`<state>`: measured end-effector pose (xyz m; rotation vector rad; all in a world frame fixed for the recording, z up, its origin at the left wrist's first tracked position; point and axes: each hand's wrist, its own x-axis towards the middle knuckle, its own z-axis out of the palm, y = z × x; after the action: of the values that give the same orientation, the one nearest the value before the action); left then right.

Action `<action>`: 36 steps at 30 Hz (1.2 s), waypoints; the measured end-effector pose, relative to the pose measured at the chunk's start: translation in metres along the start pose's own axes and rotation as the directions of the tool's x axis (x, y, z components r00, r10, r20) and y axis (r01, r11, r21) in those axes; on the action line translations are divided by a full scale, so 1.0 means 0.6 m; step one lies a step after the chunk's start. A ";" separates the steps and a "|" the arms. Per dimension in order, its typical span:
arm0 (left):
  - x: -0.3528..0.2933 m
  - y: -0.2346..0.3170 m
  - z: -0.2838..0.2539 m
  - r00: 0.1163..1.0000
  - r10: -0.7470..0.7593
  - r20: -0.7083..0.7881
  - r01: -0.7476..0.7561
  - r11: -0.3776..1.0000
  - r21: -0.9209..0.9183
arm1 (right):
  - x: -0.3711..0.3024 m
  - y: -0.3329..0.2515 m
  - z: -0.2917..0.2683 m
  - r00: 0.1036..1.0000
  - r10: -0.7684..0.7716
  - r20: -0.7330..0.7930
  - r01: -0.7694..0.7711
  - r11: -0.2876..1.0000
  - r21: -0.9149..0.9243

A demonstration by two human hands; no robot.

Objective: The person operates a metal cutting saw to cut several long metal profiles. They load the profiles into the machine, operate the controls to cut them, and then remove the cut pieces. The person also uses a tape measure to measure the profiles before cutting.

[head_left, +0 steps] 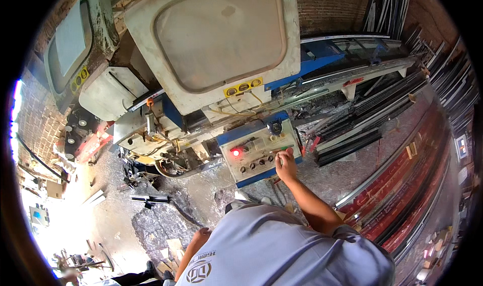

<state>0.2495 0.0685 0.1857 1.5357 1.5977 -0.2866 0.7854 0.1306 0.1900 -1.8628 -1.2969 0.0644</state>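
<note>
My right hand (286,166) is at the right end of a control panel (255,148) with a cream top and blue sides. Its fingers are curled together over the panel; whatever is under them is hidden. Just beyond the fingertips lies a thin green-tipped stick (282,149). Left of the hand runs a row of black knobs (261,162), and a red lamp (236,153) glows at the panel's left. A dark tape measure (274,128) rests on the far edge. My left hand (202,234) hangs low beside my body, away from the panel, its fingers mostly hidden.
Beyond the panel stands a large machine with a windowed guard (221,34) and a long rail (352,77). Dark profiles (352,135) are stacked to the right, near red-wrapped lengths (397,195). Hoses and scraps (143,172) clutter the machine's base; offcuts (151,199) lie on the floor.
</note>
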 end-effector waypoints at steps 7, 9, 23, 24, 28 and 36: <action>0.034 -0.049 -0.006 0.999 -0.006 0.044 0.006 1.000 0.015 | 0.078 -0.016 -0.017 0.975 0.024 0.223 0.020 0.980 -0.195; 0.054 -0.063 0.004 0.998 0.030 0.054 -0.031 0.999 0.016 | 0.079 -0.007 -0.012 0.942 0.074 0.329 0.020 0.961 -0.274; 0.023 -0.038 0.025 0.999 -0.014 0.033 0.016 0.998 -0.058 | 0.097 -0.002 0.002 0.958 -0.032 0.285 0.123 0.944 -0.307; 0.023 -0.045 0.028 0.999 -0.019 0.031 0.020 0.998 -0.064 | 0.099 -0.006 0.003 0.954 -0.024 0.298 0.123 0.941 -0.316; 0.018 -0.038 0.020 1.000 0.019 0.022 -0.018 0.998 -0.066 | 0.110 0.005 -0.003 0.949 0.106 0.296 -0.001 0.942 -0.335; 0.017 -0.037 0.005 1.000 -0.026 -0.016 0.024 0.992 -0.122 | 0.116 -0.041 -0.041 0.963 0.180 0.202 -0.098 0.927 -0.361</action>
<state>0.2322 0.0685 0.1679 1.4298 1.6196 -0.1863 0.8110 0.1737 0.2498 -2.3085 -1.3995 0.1393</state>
